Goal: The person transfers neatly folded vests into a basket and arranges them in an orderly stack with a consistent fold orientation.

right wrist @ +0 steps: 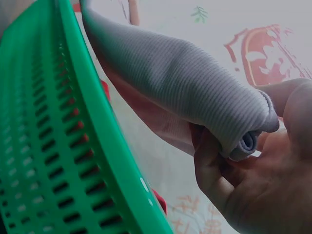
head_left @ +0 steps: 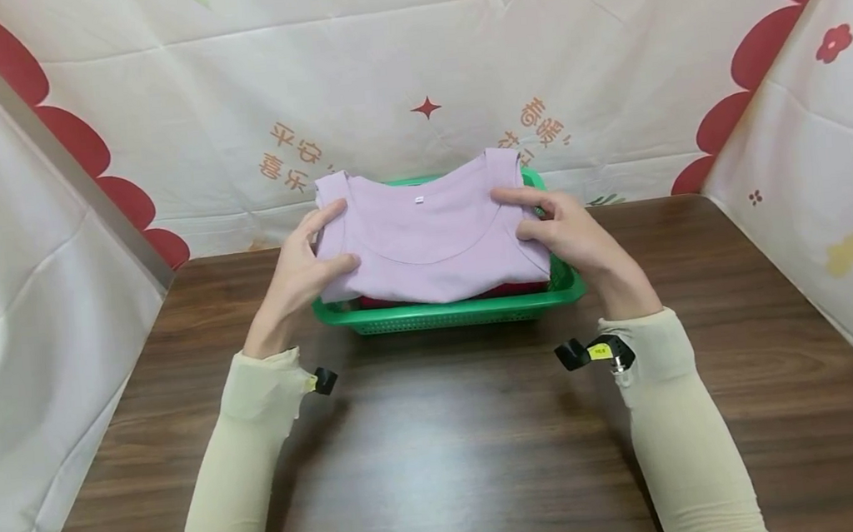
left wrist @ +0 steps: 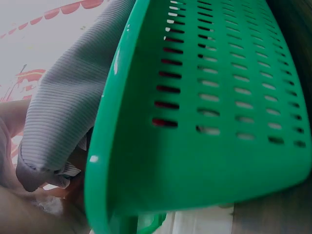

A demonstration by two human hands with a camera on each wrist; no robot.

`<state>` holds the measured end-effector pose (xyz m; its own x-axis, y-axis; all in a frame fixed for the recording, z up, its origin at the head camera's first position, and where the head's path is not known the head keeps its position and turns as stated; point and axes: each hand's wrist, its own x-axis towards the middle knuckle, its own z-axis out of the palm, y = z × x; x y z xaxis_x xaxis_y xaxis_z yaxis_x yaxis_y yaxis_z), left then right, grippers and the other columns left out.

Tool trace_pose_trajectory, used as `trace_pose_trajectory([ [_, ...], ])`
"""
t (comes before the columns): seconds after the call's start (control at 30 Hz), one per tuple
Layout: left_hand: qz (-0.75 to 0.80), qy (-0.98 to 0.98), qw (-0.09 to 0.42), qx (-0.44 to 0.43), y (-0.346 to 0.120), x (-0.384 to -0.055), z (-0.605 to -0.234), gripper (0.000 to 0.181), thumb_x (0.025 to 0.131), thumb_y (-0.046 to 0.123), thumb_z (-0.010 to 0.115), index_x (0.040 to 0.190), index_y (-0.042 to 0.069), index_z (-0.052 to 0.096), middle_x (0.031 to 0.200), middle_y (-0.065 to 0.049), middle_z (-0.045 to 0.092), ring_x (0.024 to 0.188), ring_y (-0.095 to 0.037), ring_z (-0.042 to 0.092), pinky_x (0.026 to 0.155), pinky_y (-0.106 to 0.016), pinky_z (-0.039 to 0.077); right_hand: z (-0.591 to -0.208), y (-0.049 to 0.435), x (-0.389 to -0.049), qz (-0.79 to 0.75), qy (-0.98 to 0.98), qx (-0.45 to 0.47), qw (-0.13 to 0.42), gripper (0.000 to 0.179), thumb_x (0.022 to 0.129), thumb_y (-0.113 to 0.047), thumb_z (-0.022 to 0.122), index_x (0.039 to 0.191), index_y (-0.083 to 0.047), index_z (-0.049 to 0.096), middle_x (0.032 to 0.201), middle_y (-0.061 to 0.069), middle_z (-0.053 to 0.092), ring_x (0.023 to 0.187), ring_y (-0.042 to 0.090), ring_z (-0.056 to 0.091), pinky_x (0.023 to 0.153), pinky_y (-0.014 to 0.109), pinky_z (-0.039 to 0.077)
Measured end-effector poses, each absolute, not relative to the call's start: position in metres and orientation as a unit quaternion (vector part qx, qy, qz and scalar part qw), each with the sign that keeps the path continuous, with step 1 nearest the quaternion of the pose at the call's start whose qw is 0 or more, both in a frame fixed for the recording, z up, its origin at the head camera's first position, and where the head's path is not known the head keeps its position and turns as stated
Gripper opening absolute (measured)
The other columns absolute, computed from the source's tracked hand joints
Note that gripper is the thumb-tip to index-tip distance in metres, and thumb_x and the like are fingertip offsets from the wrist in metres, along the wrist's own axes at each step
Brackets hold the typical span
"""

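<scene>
A folded lilac ribbed shirt, its neckline and small white label facing up, lies over a green plastic basket in the head view. My left hand grips its left side, thumb and index finger on top. On the right side my right hand holds it the same way; in the right wrist view the fingers curl under the rolled edge of the shirt. Red cloth shows below the shirt inside the basket. The left wrist view has the basket's slotted wall in front of the shirt.
The basket stands at the back of a brown wooden table. Behind it hangs a white printed curtain, with more fabric along the left and right. A small black camera sits at the right wrist, another at the left.
</scene>
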<state>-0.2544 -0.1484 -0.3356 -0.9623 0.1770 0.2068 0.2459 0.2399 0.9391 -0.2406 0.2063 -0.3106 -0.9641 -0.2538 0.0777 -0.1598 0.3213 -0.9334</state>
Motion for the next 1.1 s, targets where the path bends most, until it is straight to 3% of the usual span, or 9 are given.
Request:
trace_pose_trajectory([
  [0.33,-0.607,-0.78,0.032,-0.147,-0.126,-0.263,-0.331,0.079,0.078,-0.001,0.072,0.153,0.013,0.051,0.158,-0.006,0.044,0.13,-0.021,0.041,0.113,-0.038,0.035,-0.312,0.221,-0.243,-0.575,0.81,-0.114,0.009,0.057,0.092,0.004,0.049,0.148,-0.007,0.057,0.154,0.008,0.046,0.103,0.008,0.053,0.075,0.016,0.049],
  [0.47,-0.615,-0.774,0.028,-0.145,-0.12,-0.267,-0.331,0.081,0.078,-0.002,0.072,0.154,0.014,0.05,0.16,-0.005,0.042,0.131,-0.019,0.04,0.115,-0.037,0.034,-0.315,0.222,-0.245,-0.597,0.796,-0.099,-0.007,0.057,0.092,0.002,0.048,0.147,-0.007,0.058,0.149,0.006,0.046,0.104,0.01,0.05,0.074,0.016,0.047],
  [0.63,-0.626,-0.766,0.036,-0.145,-0.114,-0.271,-0.33,0.083,0.076,-0.006,0.073,0.153,0.012,0.051,0.158,-0.006,0.045,0.132,-0.017,0.04,0.117,-0.035,0.033,-0.317,0.224,-0.248,-0.625,0.775,-0.092,-0.022,0.056,0.09,0.002,0.048,0.145,-0.005,0.059,0.148,0.006,0.043,0.094,0.009,0.053,0.071,0.017,0.048],
  [0.73,-0.625,-0.766,0.035,-0.145,-0.113,-0.272,-0.331,0.083,0.075,-0.007,0.073,0.153,0.011,0.051,0.16,-0.005,0.044,0.138,-0.015,0.038,0.12,-0.035,0.029,-0.318,0.228,-0.248,-0.637,0.764,-0.098,-0.021,0.052,0.093,0.001,0.055,0.145,-0.003,0.059,0.144,0.009,0.047,0.088,0.009,0.059,0.07,0.017,0.052],
  [0.9,-0.626,-0.765,0.031,-0.15,-0.113,-0.274,-0.334,0.083,0.076,-0.007,0.073,0.154,0.01,0.05,0.162,-0.004,0.042,0.147,-0.014,0.032,0.125,-0.035,0.023,-0.319,0.232,-0.25,-0.648,0.756,-0.097,-0.004,0.053,0.095,-0.005,0.07,0.146,-0.004,0.058,0.138,0.012,0.055,0.092,0.008,0.067,0.073,0.022,0.06],
  [1.1,-0.617,-0.772,0.03,-0.15,-0.114,-0.276,-0.336,0.084,0.075,-0.007,0.074,0.154,0.01,0.049,0.163,-0.005,0.04,0.149,-0.015,0.029,0.126,-0.036,0.021,-0.323,0.234,-0.253,-0.641,0.76,-0.108,-0.019,0.053,0.094,0.001,0.067,0.145,0.0,0.057,0.14,0.012,0.052,0.09,0.007,0.065,0.073,0.019,0.058],
])
